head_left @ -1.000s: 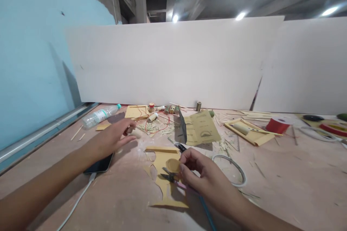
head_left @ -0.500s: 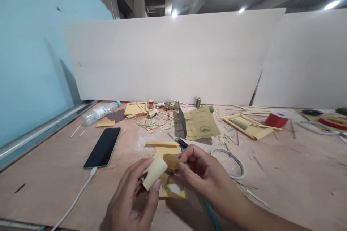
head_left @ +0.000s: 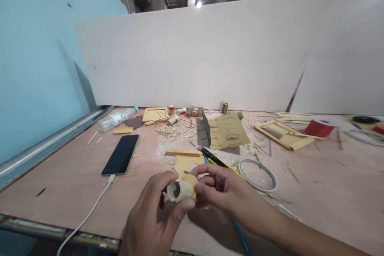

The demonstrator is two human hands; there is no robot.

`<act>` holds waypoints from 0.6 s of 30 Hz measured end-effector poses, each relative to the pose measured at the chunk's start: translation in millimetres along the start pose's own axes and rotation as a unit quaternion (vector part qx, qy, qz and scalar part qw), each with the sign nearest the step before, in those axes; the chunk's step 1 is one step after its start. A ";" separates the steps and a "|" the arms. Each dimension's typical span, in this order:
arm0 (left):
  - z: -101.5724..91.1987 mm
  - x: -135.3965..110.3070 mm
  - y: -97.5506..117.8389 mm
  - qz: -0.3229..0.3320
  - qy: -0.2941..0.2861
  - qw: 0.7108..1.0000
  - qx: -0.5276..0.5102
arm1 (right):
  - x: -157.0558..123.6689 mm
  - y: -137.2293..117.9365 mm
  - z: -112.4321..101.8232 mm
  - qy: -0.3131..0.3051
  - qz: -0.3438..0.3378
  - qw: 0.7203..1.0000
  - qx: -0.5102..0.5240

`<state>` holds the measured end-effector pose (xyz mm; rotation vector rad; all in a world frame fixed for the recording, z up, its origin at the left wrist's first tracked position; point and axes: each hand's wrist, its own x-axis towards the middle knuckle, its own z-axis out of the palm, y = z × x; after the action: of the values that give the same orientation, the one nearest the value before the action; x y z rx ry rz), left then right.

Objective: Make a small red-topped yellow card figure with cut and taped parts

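Note:
Between the thumb and fingers of my left hand (head_left: 157,208) is a short, pale bamboo tube (head_left: 181,191), its hollow end turned toward me and its rim notched. My right hand (head_left: 220,186) pinches a round yellow-brown cardboard disc (head_left: 190,180) against the tube's far end. Just beyond my hands lies a sheet of yellow-brown cardboard (head_left: 183,163) with round holes cut in it, partly hidden by my fingers. A black and yellow utility knife (head_left: 217,158) rests behind my right hand.
A phone (head_left: 121,155) with a white cable lies at left, a plastic bottle (head_left: 117,119) behind it. Folded sandpaper (head_left: 228,132) stands mid-table. A roll of tape (head_left: 273,180), a cardboard tray (head_left: 292,144) and red ribbon spool (head_left: 319,128) are at right. Bamboo shavings (head_left: 177,130) litter the back.
The tube has been turned so its hollow end faces me. The disc has come against its other end. The view has shifted slightly, showing more of the table's front edge.

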<state>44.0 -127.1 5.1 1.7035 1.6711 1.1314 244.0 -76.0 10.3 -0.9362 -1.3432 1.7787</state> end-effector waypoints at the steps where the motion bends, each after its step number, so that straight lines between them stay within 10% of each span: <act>1: -0.2 0.7 1.2 -0.020 -0.010 1.000 -0.011 | -0.4 -0.3 -0.3 0.002 0.001 1.000 -0.003; 11: 20.6 -4.5 -20.0 -0.058 -0.025 0.987 -0.144 | -5.7 -6.9 3.6 0.001 -0.102 0.980 -0.169; 18: 29.3 -8.3 -26.4 0.020 0.079 0.989 -0.123 | -5.0 -7.3 3.5 -0.011 -0.087 0.976 -0.202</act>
<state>54.2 -126.0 -33.9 1.5326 1.5191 1.4586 244.2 -80.4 18.7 -0.9740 -1.7836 1.4128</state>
